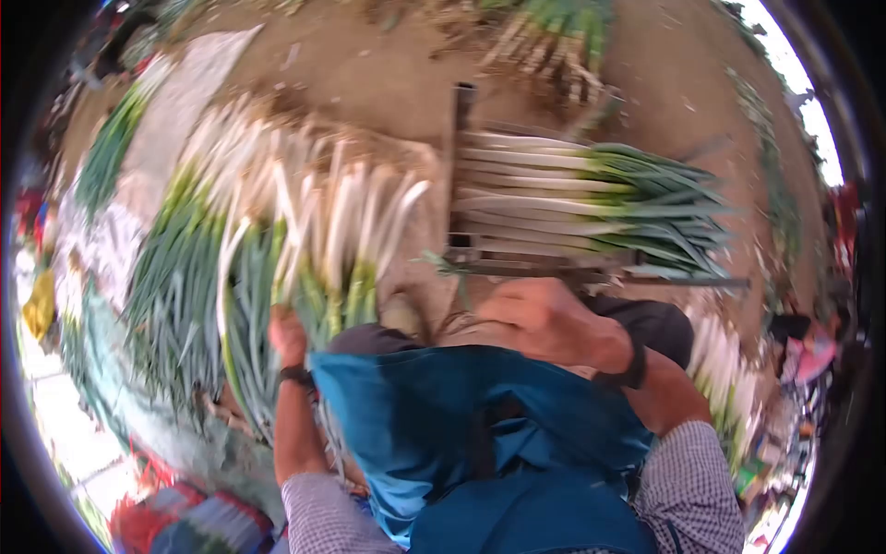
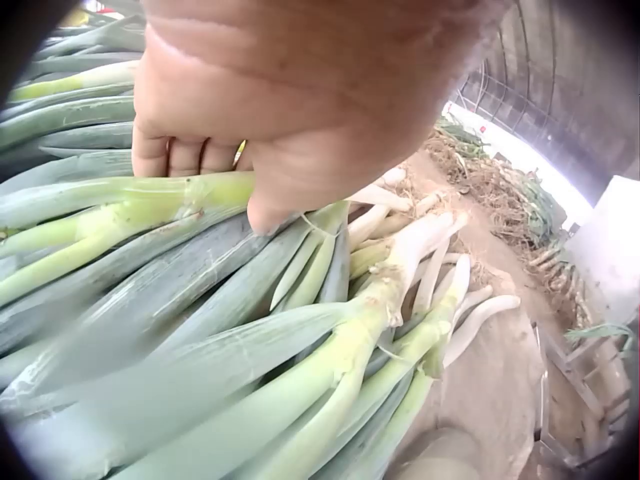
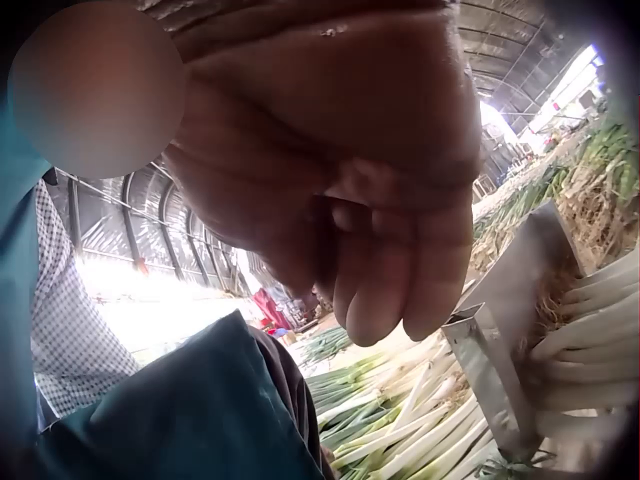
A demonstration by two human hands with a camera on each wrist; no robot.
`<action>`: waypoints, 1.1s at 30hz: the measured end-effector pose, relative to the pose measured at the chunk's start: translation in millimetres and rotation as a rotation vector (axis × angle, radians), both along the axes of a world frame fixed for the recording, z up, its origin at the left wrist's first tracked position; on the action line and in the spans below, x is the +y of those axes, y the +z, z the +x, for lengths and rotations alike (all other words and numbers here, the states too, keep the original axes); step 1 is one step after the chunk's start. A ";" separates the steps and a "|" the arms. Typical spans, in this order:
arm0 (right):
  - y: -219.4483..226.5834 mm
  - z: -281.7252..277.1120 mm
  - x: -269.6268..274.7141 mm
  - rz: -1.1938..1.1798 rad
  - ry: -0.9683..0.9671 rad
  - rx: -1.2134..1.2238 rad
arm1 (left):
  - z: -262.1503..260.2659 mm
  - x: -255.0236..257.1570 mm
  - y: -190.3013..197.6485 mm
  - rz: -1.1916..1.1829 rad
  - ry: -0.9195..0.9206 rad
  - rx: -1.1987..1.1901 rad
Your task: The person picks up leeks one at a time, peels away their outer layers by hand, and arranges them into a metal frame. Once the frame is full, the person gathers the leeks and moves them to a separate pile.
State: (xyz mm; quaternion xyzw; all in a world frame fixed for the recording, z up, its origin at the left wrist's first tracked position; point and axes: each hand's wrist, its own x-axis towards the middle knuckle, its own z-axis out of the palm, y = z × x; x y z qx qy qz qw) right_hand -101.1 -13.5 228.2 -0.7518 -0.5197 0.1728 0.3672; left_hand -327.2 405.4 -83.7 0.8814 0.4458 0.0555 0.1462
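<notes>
My left hand [image 1: 289, 337] is at the near side of a wide pile of leeks [image 1: 175, 268]. In the left wrist view its fingers curl round the green part of one leek [image 2: 130, 205], with the thumb against the stalk. Other leeks [image 2: 330, 370] with white ends lie just below that hand. Over my lap is my right hand [image 1: 549, 319], its fingers loosely bent and nothing in them, as the right wrist view also shows. Just beyond it stands a metal frame [image 1: 454, 157] holding a row of leeks [image 1: 544, 189], white ends left, green tops right.
A blue apron [image 1: 480, 406] covers my lap. More leeks lie on the ground at the far side [image 1: 554, 37] and by my right knee [image 1: 724, 369]. A pale sheet [image 1: 185, 102] is spread at the far left. Bare brown ground [image 1: 369, 55] stretches behind the pile.
</notes>
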 end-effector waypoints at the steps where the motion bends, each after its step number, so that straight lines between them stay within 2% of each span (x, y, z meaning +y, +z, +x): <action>1: -0.3 -0.3 0.5 0.001 0.018 -0.003 | 2.4 -0.2 21.9 -0.007 0.003 -0.058; 3: -5.3 -6.8 -1.0 -0.043 0.042 -0.055 | 17.5 -4.4 77.9 -0.003 0.006 -0.183; 6: -10.2 -10.1 2.6 0.079 0.095 -0.028 | 53.0 -13.8 185.4 0.092 -0.097 -0.466; 9: 22.2 14.2 5.0 0.278 0.039 -0.016 | 97.5 -46.5 303.5 0.252 -0.267 -0.669; 10: 34.9 22.4 5.2 0.329 -0.062 0.052 | 110.7 -67.3 344.0 0.230 -0.267 -0.659; 11: 48.9 29.3 4.3 0.377 -0.164 0.123 | 125.0 -95.2 383.0 0.267 -0.345 -0.702; 12: 67.1 36.7 2.7 0.414 -0.229 0.214 | 139.0 -118.4 408.9 0.394 -0.518 -0.830; 13: 86.8 41.8 0.1 0.450 -0.296 0.303 | 151.0 -145.6 433.6 0.441 -0.604 -0.851; 15: 120.9 39.5 -8.7 0.697 -0.385 0.415 | 178.1 -196.3 467.8 0.528 -0.885 -1.011; 16: 132.7 38.9 -17.3 0.815 -0.362 0.466 | 188.1 -225.3 481.5 0.484 -1.003 -1.044; 17: 143.3 37.8 -28.3 0.931 -0.341 0.515 | 196.0 -245.5 492.8 0.598 -1.107 -0.963; 18: 154.3 35.2 -41.6 1.046 -0.323 0.560 | 202.1 -275.7 500.3 0.629 -1.175 -0.982; 19: 167.3 31.8 -57.7 1.122 -0.306 0.527 | 216.5 -301.3 507.1 0.766 -1.271 -1.110; 20: 173.0 32.3 -78.5 1.173 -0.309 0.524 | 216.2 -328.1 509.6 0.659 -1.242 -1.116; 21: 179.1 34.1 -103.1 1.224 -0.314 0.521 | 220.1 -348.1 514.3 0.686 -1.262 -1.210; 23: 199.5 37.8 -165.7 1.331 -0.527 0.375 | 231.0 -375.7 525.0 0.748 -1.295 -1.393; 25: 242.5 52.4 -259.8 1.361 -0.654 0.280 | 216.6 -383.7 524.1 0.537 -1.292 -1.346; 27: 289.5 56.5 -344.8 1.229 -0.878 -0.031 | 214.4 -370.3 506.2 0.315 -1.274 -1.298; 28: 310.6 42.7 -366.7 0.714 -1.180 -0.638 | 211.4 -360.9 494.0 0.159 -1.236 -1.207; 30: 351.7 31.9 -378.2 0.408 -1.364 -0.956 | 207.8 -338.2 457.9 -0.089 -1.142 -1.025; 31: 371.7 35.5 -377.6 0.703 -1.334 -0.699 | 206.6 -328.8 437.1 -0.184 -1.097 -0.939; 33: 385.8 52.8 -373.1 0.469 -1.332 -0.747 | 205.7 -317.9 390.2 -0.493 -0.952 -0.726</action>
